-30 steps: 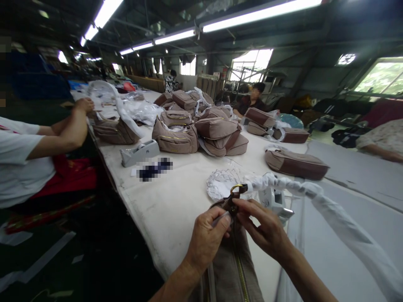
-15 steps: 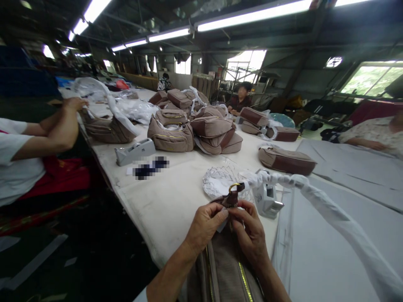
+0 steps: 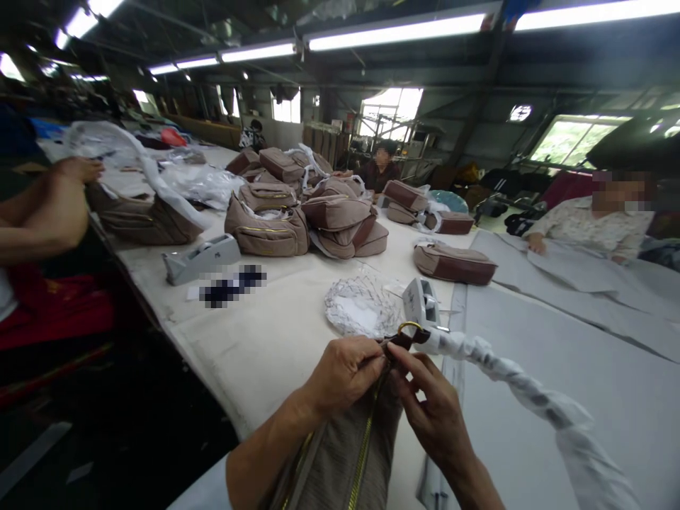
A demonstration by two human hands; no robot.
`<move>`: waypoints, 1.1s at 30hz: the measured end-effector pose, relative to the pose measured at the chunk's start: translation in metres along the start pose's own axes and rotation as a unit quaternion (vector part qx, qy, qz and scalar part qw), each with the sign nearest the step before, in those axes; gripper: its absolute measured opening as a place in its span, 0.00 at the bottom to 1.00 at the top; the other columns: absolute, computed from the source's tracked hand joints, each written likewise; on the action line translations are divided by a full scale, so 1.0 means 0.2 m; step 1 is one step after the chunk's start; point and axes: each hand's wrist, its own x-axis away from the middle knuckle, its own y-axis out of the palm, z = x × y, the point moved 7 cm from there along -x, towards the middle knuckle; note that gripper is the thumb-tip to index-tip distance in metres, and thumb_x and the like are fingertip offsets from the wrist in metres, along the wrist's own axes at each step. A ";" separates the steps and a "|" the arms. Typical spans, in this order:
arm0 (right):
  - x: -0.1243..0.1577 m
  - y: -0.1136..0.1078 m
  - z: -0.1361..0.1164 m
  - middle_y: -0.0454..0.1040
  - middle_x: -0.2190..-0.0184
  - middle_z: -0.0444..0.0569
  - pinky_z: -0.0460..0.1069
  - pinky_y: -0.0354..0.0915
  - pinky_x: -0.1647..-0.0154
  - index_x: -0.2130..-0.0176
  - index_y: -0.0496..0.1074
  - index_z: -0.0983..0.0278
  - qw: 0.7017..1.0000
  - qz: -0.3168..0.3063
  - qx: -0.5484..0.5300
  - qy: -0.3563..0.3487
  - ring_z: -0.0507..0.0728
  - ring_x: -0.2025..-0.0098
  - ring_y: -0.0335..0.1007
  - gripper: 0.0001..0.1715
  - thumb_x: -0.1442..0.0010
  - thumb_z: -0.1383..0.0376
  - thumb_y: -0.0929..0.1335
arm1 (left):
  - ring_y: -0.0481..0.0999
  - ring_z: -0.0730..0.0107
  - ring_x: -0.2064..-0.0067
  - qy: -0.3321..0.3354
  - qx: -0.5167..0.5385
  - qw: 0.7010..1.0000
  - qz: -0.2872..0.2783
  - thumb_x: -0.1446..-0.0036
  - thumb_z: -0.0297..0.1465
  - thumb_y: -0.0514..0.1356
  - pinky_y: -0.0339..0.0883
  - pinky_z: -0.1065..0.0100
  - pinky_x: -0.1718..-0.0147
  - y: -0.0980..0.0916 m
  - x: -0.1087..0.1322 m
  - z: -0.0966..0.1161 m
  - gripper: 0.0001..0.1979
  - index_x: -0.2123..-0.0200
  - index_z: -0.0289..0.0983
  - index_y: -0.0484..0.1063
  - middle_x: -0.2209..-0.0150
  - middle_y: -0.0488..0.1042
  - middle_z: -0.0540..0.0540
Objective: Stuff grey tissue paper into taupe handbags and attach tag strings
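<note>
In front of me is a taupe handbag (image 3: 345, 453) with gold zippers, its end tilted up toward my hands. My left hand (image 3: 343, 375) pinches the bag's top end near a dark brown leather tab (image 3: 399, 341) with a gold ring (image 3: 411, 326). On the other side of that tab, my right hand (image 3: 433, 400) pinches the same end with thumb and fingers. From the ring a strap (image 3: 504, 372) wrapped in white paper runs off to the right. The exact spot between my fingertips is partly hidden.
A tape dispenser (image 3: 421, 303) stands just beyond the ring, beside a wire-like round bundle (image 3: 361, 306). Another dispenser (image 3: 202, 258) is at left. Several taupe bags (image 3: 340, 205) are piled mid-table. Co-workers sit left, right and at the back. Grey sheets (image 3: 574, 382) cover the right side.
My view has turned right, so surroundings shift left. The bag has tilted, and its ring and wrapped strap sit lower. Both hands keep pinching its end.
</note>
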 end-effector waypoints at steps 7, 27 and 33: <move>-0.08 0.03 0.01 0.69 0.72 0.46 0.44 0.65 0.75 0.55 0.73 0.60 0.999 0.017 -0.025 -0.017 0.51 0.73 0.67 0.13 0.39 0.69 0.64 | 0.69 0.70 0.70 -0.086 0.030 0.994 0.054 0.40 0.36 0.54 0.60 0.72 0.69 -0.03 0.02 -0.07 0.13 0.71 0.35 0.73 0.73 0.72 0.48; -0.10 0.06 -0.04 0.71 0.72 0.45 0.42 0.66 0.73 0.54 0.70 0.63 0.999 0.006 -0.015 -0.038 0.50 0.74 0.68 0.13 0.40 0.70 0.64 | 0.69 0.72 0.70 -0.181 0.223 0.947 0.144 0.42 0.37 0.58 0.63 0.72 0.69 0.01 0.13 -0.20 0.11 0.70 0.35 0.70 0.73 0.71 0.49; -0.19 0.11 -0.03 0.76 0.63 0.46 0.44 0.66 0.66 0.49 0.66 0.59 0.984 -0.174 -0.015 -0.033 0.51 0.67 0.72 0.17 0.38 0.68 0.63 | 0.72 0.66 0.63 -0.020 -0.041 0.989 0.140 0.39 0.31 0.52 0.63 0.68 0.62 -0.05 0.12 -0.08 0.10 0.64 0.39 0.74 0.67 0.75 0.45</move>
